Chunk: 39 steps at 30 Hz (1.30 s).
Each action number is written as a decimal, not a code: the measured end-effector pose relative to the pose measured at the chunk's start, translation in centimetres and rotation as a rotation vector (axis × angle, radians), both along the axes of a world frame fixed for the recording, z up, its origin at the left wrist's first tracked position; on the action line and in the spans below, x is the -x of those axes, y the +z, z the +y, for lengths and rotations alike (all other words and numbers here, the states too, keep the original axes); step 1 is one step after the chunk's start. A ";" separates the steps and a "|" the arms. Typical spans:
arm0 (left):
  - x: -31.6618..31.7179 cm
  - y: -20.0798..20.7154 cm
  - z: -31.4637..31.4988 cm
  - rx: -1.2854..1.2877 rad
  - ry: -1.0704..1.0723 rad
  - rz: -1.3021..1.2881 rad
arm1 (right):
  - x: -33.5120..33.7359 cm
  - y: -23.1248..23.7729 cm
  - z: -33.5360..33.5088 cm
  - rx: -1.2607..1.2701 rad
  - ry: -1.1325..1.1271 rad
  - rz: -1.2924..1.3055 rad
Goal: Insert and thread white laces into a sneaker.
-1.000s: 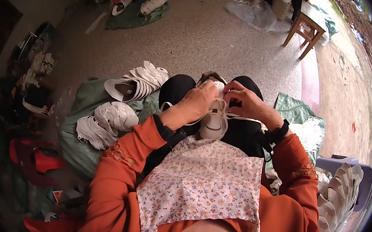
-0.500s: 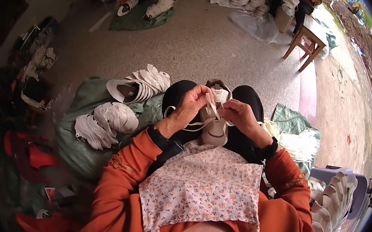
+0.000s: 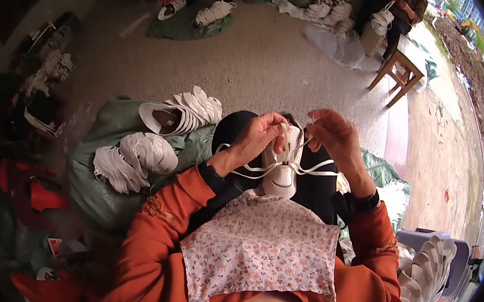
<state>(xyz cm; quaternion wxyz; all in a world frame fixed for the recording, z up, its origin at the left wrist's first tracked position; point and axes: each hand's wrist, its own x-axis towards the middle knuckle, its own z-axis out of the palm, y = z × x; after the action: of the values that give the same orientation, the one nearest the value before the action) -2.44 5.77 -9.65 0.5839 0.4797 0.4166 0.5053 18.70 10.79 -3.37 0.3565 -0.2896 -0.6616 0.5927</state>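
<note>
Between my dark-clad knees sits a white and beige shoe upper (image 3: 279, 181), its toe toward me and its mesh tongue showing. Thin white shoelace (image 3: 318, 170) runs through its lower part, with loops spreading to both sides. My left hand (image 3: 253, 140) is closed at the upper's left edge, pinching a strip of white lace between thumb and fingers. Raised at the upper's right side is my right hand (image 3: 339, 139), its thumb and fingertips pinched on a lace end. My fingers partly hide the upper's far end.
Stacked white shoe uppers (image 3: 148, 158) lie on a green sack (image 3: 88, 160) at my left. White laces (image 3: 393, 195) lie on green cloth at right, near a grey bin (image 3: 459, 259) with more pieces. A wooden stool (image 3: 399, 67) and seated people are farther off.
My right hand has moved up and to the right, away from my left hand. A lace loop now spreads out to the right of the upper, and more of the tongue shows.
</note>
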 end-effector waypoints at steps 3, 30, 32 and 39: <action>0.0 4.2 -0.3 -0.157 -0.011 0.072 | 0.4 0.0 -0.4 -0.039 -0.019 -0.029; -1.1 2.2 -2.0 -0.194 0.119 0.508 | 3.0 -2.3 -0.7 0.132 0.007 0.064; -0.9 1.6 -2.0 -0.195 0.122 0.555 | 3.1 -2.5 -0.5 0.096 0.026 0.001; -2.0 -0.8 -5.3 -1.076 -0.153 0.938 | 2.3 -0.6 1.1 0.261 0.066 0.082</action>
<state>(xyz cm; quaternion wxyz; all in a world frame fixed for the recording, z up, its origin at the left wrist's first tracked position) -0.46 0.52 -10.43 0.0598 0.8955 0.2820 0.3390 16.36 11.92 -3.97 0.3229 -0.2873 -0.5728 0.6965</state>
